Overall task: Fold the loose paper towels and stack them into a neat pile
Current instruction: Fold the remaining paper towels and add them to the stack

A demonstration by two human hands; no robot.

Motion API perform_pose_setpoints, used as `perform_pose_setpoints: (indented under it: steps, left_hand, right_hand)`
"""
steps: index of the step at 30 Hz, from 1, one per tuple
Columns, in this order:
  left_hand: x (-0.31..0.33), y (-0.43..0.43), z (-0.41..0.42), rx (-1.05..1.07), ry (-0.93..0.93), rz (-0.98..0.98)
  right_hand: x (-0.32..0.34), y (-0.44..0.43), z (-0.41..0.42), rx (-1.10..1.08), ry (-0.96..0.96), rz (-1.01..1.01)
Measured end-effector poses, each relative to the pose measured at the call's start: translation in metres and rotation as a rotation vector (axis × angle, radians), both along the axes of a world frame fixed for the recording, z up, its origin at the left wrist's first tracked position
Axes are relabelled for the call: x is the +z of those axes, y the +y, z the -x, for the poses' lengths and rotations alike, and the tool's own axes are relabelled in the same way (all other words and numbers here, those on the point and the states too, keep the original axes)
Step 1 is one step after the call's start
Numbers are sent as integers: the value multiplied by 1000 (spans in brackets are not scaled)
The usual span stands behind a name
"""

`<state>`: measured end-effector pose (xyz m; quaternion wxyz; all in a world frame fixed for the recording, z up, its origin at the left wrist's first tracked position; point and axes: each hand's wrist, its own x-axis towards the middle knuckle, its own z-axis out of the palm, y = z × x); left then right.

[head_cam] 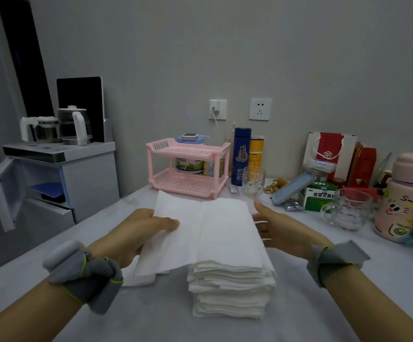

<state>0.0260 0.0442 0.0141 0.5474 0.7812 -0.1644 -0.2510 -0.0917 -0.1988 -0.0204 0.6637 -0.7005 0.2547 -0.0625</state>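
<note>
Folding step. Left hand (138, 233) pinches the overhanging half of a paper towel (220, 230) lying on the pile (230, 292); right hand (286, 233), fingers straight, steadies its edge. Next move likely needs that half folded rightward, edges aligned.

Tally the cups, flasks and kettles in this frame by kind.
Clear cups: 2, tumbler and mug
Flasks: 2, blue flask and pink flask
Kettles: 2, left kettle and right kettle
Total: 6
</note>
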Motion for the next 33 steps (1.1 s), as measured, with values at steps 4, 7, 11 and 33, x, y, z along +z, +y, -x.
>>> perform_pose_setpoints:
  steps: [4,7,11,33]
  left_hand:
    - [-3,1,-1,2,4,-6]
    - [-4,1,-3,5,12,7]
    - [-6,0,-4,0,23,8]
    - [-9,1,-7,-4,79,84]
  right_hand:
    - [-9,-16,2,20,39,19]
    - [-9,-20,6,62,69,-12]
    - [-14,-26,10,121,22,-77]
    - [69,49,18,171,-444,-106]
